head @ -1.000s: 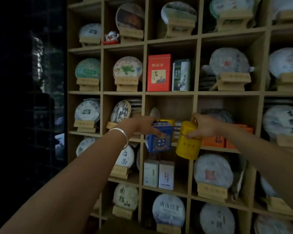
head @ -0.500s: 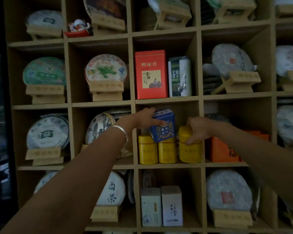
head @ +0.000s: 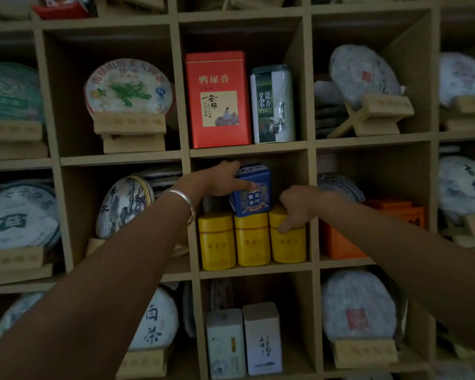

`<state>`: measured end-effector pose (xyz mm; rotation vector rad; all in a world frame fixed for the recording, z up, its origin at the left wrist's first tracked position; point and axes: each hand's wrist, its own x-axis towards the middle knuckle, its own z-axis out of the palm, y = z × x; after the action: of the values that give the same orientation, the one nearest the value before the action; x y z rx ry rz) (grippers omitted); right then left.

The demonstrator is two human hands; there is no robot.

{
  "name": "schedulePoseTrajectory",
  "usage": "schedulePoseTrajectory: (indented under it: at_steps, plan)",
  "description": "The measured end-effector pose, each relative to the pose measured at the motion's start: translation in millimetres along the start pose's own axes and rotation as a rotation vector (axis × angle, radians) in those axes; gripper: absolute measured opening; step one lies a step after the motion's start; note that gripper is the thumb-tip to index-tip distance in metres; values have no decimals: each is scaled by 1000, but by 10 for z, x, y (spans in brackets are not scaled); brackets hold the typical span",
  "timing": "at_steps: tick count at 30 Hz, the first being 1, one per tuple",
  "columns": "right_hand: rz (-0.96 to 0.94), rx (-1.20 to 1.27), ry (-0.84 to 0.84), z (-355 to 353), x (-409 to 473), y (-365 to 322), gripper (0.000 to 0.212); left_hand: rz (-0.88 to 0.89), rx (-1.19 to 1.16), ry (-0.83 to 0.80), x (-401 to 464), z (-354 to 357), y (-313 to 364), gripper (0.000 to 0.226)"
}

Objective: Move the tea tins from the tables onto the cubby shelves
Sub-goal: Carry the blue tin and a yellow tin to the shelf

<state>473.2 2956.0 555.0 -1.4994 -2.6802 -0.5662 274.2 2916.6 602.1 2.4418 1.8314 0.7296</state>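
Note:
Three yellow tea tins stand in a row in the middle cubby [head: 254, 271]. My right hand [head: 299, 208] grips the top of the right yellow tin [head: 288, 242], which rests on the shelf board against the cubby's right wall. The left yellow tin [head: 216, 241] and the middle yellow tin [head: 251, 239] stand free beside it. A blue square tin [head: 251, 192] sits tilted on top of the middle and right yellow tins. My left hand [head: 220, 179], with a silver bracelet on its wrist, holds this blue tin by its upper left side.
The cubby above holds a red tin [head: 217, 101] and a green-and-white tin [head: 273, 104]. The cubby below has two pale boxes [head: 243, 341]. An orange box [head: 340, 242] fills the cubby to the right. Round tea cakes on wooden stands [head: 129, 130] occupy the surrounding cubbies.
The right yellow tin went from the air into the cubby and now stands on the shelf. The blue tin moved up and back onto the yellow tins. The view moved closer.

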Motion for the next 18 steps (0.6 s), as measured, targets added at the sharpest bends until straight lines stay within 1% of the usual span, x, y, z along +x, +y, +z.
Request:
schedulePoseTrajectory:
  at_steps: [2,5,7,12,15,17,18]
  plan:
    - [10,7,-28,15,46,-5,67,22,-31,11,32,30,-12,56]
    - [5,12,-61,29,96,6,72,33,-23,21,89,49,-51,51]
    - [-8,9,-65,24,100,14,74,48,-69,18,120,62,-78,47]
    - [-49,34,-68,44,129,16,59,1,-179,29,184,133,-133,47]
    - [-46,71,-78,33,122,29,59,-25,-223,17,206,130,-126,46]
    - [-59,149,-33,-3,116,43,61,-34,-240,13,201,121,-106,49]
    - [-75,224,31,-25,117,51,60,-40,-247,16,203,117,-101,50]
